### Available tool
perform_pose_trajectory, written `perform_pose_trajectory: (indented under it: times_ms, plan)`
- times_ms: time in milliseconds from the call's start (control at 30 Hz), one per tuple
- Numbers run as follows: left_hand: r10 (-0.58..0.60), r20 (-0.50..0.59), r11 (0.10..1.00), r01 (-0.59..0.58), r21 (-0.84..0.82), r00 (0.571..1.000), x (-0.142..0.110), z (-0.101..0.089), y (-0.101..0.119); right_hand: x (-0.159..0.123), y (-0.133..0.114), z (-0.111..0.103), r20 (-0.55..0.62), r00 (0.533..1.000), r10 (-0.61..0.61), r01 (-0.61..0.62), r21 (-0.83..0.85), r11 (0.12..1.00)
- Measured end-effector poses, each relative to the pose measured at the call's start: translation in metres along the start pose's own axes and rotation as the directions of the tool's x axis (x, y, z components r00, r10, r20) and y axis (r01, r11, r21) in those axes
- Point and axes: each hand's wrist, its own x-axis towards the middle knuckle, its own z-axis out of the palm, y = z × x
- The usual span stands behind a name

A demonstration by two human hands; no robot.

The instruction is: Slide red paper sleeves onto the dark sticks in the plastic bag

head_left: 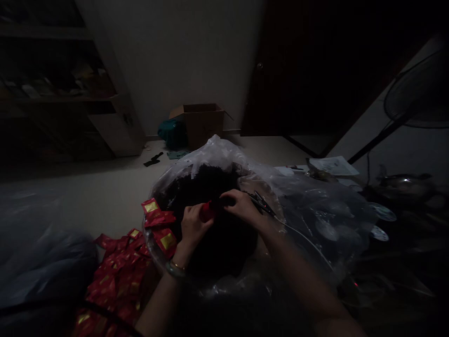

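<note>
My left hand (194,225) is closed around a small red packet (206,211), held upright over a dark heap of loose material that looks like dried tea leaves (217,255). To the right of the packet, my right hand (242,206) is bent with its fingers pinched together; a dark clump seems to be at the fingertips, but it is too dim to make out. The heap lies in a wide round container lined with clear plastic (215,146). Several red packets with gold labels (167,239) rest on its left rim.
A pile of red packets (119,276) lies at the lower left. On the container's right side sits a dark device with a red light (264,204) and a white cable (310,244). Behind are a cardboard box (205,125), a teal bag (172,134) and a fan (417,93).
</note>
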Motion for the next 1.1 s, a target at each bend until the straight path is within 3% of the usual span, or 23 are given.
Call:
perform_pose_trajectory:
  times_ms: [233, 367, 567, 633, 733, 833, 1000, 1100]
  plan:
    - [0.042, -0.051, 0.999, -0.043, -0.016, 0.998, 0.002, 0.006, 0.002, 0.005, -0.02, 0.006, 0.025, 0.995, -0.102, 0.102, -0.001, 0.995]
    - [0.031, -0.062, 0.999, -0.033, -0.024, 0.998, 0.0, 0.009, 0.002, 0.004, -0.02, 0.01, 0.035, 0.997, -0.062, 0.063, -0.039, 0.997]
    - [0.006, -0.05, 0.998, -0.008, -0.054, 0.999, -0.006, 0.018, 0.002, 0.008, -0.018, 0.012, 0.181, 0.983, 0.038, -0.01, -0.157, 0.988]
    - [-0.008, -0.056, 0.998, 0.004, -0.067, 0.998, -0.007, 0.018, 0.001, 0.009, -0.011, 0.009, 0.146, 0.989, 0.041, -0.029, -0.082, 0.996]
    - [-0.027, -0.087, 0.996, 0.019, -0.088, 0.996, -0.007, 0.014, -0.002, 0.009, 0.006, 0.002, -0.002, 0.994, 0.114, -0.114, 0.035, 0.993]
    - [-0.048, -0.121, 0.995, 0.037, -0.089, 0.991, -0.008, 0.011, -0.003, 0.004, 0.016, -0.001, -0.018, 0.987, 0.16, -0.16, 0.029, 0.987]
    - [-0.079, -0.172, 0.994, 0.065, -0.085, 0.982, -0.011, 0.015, -0.006, -0.01, -0.007, 0.014, -0.021, 0.996, -0.087, 0.085, -0.083, 0.993]
    - [-0.084, -0.181, 0.994, 0.071, -0.078, 0.98, -0.014, 0.02, -0.007, -0.015, -0.027, 0.028, 0.098, 0.985, -0.144, 0.159, -0.169, 0.973]
